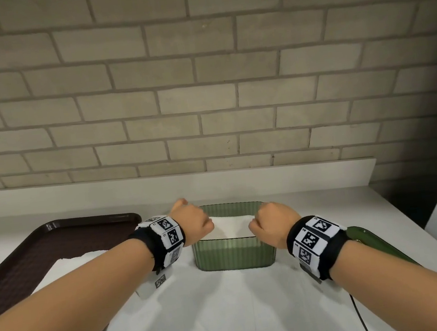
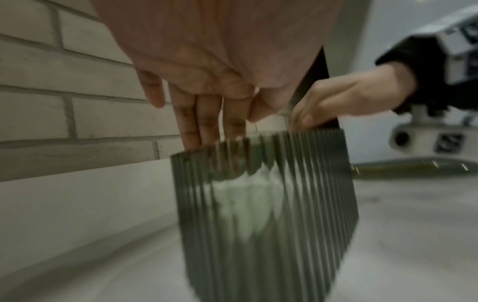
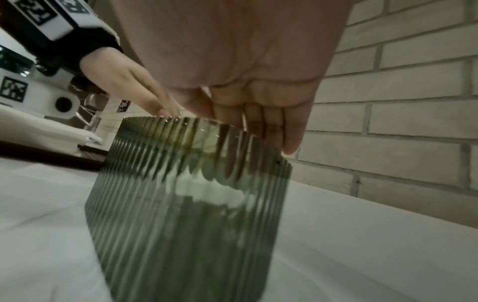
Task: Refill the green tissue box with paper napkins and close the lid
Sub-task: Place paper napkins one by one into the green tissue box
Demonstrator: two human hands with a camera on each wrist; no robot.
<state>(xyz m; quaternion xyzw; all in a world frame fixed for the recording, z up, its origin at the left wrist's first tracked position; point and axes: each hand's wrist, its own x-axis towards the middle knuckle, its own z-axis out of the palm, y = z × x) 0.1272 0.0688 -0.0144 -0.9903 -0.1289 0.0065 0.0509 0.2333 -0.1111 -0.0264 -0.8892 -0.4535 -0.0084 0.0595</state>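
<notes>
The green ribbed tissue box (image 1: 233,254) stands lidless on the white counter, with white napkins (image 1: 233,226) in it. My left hand (image 1: 194,223) is at the box's left end and my right hand (image 1: 271,226) at its right end. In the left wrist view my left fingers (image 2: 207,122) reach straight down inside the box (image 2: 284,224) onto the napkins (image 2: 248,196). In the right wrist view my right fingers (image 3: 261,118) do the same inside the box (image 3: 181,224). The green lid (image 1: 372,242) lies to the right, under my right wrist.
A dark brown tray (image 1: 28,243) at the left holds a stack of white napkins (image 1: 67,269). A brick wall (image 1: 202,84) and a low white ledge (image 1: 241,179) are close behind the box. A black cable (image 1: 360,318) runs along the counter at the front right.
</notes>
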